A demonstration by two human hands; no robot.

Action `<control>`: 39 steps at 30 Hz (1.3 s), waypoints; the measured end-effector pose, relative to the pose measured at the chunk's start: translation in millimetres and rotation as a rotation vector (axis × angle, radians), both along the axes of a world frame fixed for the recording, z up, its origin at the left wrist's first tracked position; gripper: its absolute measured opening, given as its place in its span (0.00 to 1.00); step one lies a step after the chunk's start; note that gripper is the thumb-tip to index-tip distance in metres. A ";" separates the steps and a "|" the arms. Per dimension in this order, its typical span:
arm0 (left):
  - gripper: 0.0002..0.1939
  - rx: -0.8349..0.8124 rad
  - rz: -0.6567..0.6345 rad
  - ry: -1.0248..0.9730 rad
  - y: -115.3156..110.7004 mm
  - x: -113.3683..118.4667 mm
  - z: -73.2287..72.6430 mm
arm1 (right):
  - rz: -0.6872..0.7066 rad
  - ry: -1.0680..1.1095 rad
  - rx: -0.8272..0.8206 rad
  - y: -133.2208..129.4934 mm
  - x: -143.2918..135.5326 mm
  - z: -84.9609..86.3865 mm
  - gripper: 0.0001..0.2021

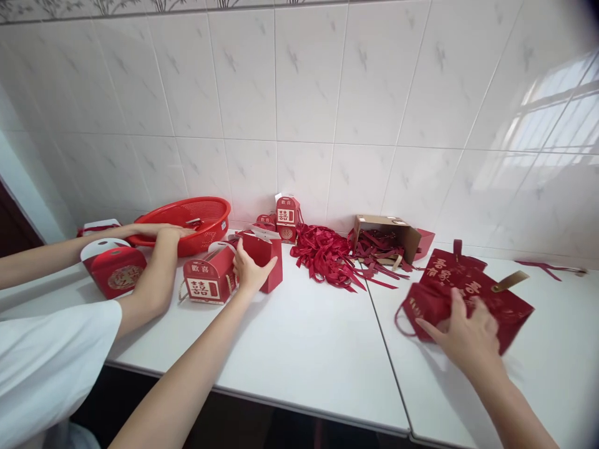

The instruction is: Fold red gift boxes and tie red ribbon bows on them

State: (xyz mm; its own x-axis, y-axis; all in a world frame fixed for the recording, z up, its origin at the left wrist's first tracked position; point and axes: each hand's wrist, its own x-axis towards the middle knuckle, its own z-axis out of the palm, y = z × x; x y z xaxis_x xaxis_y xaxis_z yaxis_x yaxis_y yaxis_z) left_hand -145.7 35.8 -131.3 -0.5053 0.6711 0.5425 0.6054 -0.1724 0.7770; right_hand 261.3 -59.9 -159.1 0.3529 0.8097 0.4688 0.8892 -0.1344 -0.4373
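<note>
My left hand [253,272] grips a red gift box [275,272] by its near side, with the thumb across its wall. The box stands upright and its top flaps are up. Just left of that hand is a closed red candy box [203,282] with a cream label and a cord handle. My right hand [470,330], slightly blurred, has its fingers spread over a small dark red box [421,307] with a ribbon loop. Beside and behind it are more dark red boxes with gold lettering [512,315]. The palm side of my right hand is hidden.
At the left, another person's arms [150,280] reach to a red plastic basket [210,218], near another red box [116,271]. Against the tiled wall are small candy boxes [287,218], a heap of red ribbons [322,255] and a tipped cardboard box [412,240] spilling ribbons. A seam [386,337] divides the white tables.
</note>
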 end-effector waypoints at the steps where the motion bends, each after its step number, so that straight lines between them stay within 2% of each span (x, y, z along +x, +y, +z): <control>1: 0.41 0.006 -0.053 -0.013 -0.9 -1.7 -1.0 | -0.056 -0.032 0.092 -0.5 1.5 -0.1 0.42; 2: 0.33 0.007 -0.116 -0.024 -2.5 -2.6 -1.5 | -0.051 -0.063 0.195 -2.5 -0.7 0.5 0.42; 4: 0.22 0.001 -0.252 -0.041 -8.8 -0.8 -1.3 | 0.074 -0.093 0.345 -8.9 -13.9 3.6 0.39; 7: 0.23 -0.012 -0.460 -0.079 -27.7 12.4 -0.2 | 0.286 -0.005 0.383 -18.1 -41.7 12.9 0.33; 11: 0.25 -0.065 -0.721 -0.144 -67.8 41.9 -4.2 | 0.552 0.162 0.371 -25.5 -73.6 30.9 0.24; 14: 0.22 -0.118 -0.935 -0.254 -98.1 61.3 -9.0 | 0.761 0.274 0.336 -32.8 -92.9 46.1 0.20; 16: 0.19 -0.153 -1.061 -0.318 -113.4 69.6 -8.9 | 0.843 0.347 0.310 -38.7 -103.8 55.1 0.17; 18: 0.17 -0.136 -1.062 -0.309 -124.2 73.9 -4.6 | 0.887 0.406 0.305 -43.7 -112.2 61.4 0.10; 21: 0.13 0.086 -0.911 -0.210 -135.2 75.2 8.3 | 0.936 0.413 0.369 -47.5 -118.7 64.5 0.05; 23: 0.12 0.239 -0.871 -0.069 -141.2 75.2 18.4 | 0.964 0.358 0.452 -48.3 -119.5 63.2 0.06; 26: 0.10 0.360 -0.864 0.203 -149.0 78.2 30.3 | 1.009 0.244 0.543 -49.9 -119.3 60.1 0.09; 32: 0.15 0.565 -0.745 0.485 -163.5 86.0 39.0 | 1.097 0.148 0.649 -51.2 -121.3 54.6 0.11; 34: 0.11 0.528 -0.777 0.550 -167.9 82.4 43.8 | 1.113 0.141 0.697 -48.7 -120.3 51.9 0.11; 36: 0.05 0.432 -0.906 0.574 -170.2 76.4 52.3 | 1.135 0.128 0.742 -46.0 -117.7 49.8 0.11; 39: 0.09 0.264 -1.113 0.520 -168.2 71.5 71.2 | 1.179 0.102 0.773 -44.0 -113.4 50.1 0.11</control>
State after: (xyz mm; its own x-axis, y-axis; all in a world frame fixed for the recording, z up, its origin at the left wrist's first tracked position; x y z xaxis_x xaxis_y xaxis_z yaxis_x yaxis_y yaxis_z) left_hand -74.2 -132.5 -60.1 0.5781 0.4365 0.6894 0.2561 -0.8993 0.3546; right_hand 147.9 -103.9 -109.0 -0.2818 0.2032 0.9377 0.2703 0.9545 -0.1257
